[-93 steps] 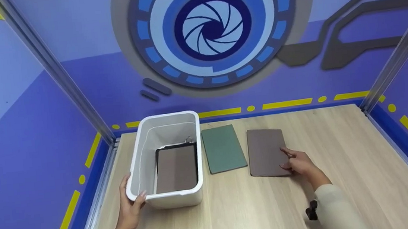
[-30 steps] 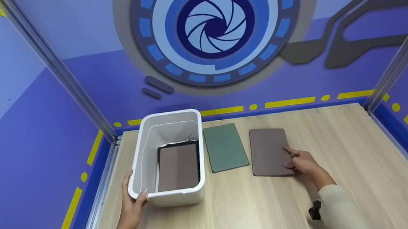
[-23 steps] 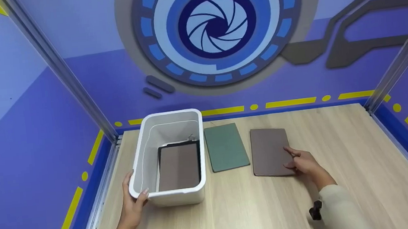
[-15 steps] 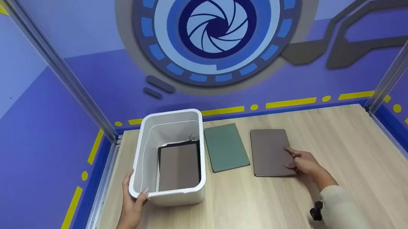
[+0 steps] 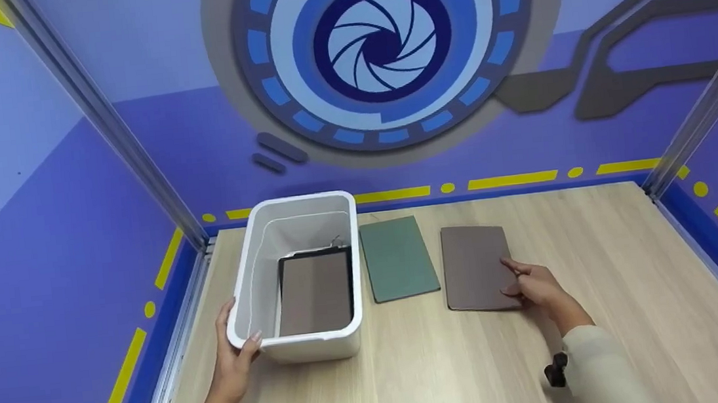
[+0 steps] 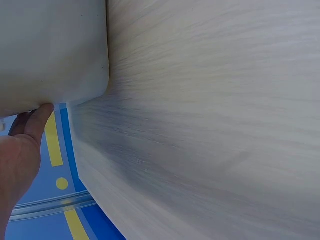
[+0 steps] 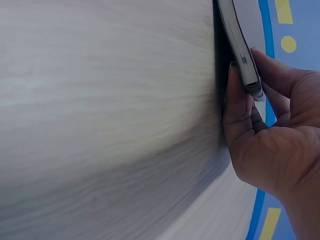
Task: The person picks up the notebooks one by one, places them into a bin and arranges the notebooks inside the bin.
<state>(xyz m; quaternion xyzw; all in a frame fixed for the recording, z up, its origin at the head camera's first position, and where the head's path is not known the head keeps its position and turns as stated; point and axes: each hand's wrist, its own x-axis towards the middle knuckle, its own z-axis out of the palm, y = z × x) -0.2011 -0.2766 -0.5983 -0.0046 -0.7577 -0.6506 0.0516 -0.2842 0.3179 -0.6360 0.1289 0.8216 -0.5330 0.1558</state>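
A white plastic bin (image 5: 311,349) stands on the left of the table, and my left hand (image 5: 235,361) grips its near left corner at the rim. Inside lies a brown notebook (image 5: 315,294) over something with a black edge. To the right of the bin a green notebook (image 5: 399,258) lies flat. Further right, my right hand (image 5: 535,286) pinches the right edge of another brown notebook (image 5: 476,268). The right wrist view shows this notebook's page edges (image 7: 239,45) between the thumb and fingers, its near end raised off the table. In the left wrist view, fingers (image 6: 37,122) press the bin's wall.
The wooden table (image 5: 429,379) ends at a blue-purple back wall (image 5: 499,155) with printed shapes. Metal posts (image 5: 108,127) rise at both back corners, with side walls beyond them. A small black object (image 5: 555,370) sits at the right sleeve.
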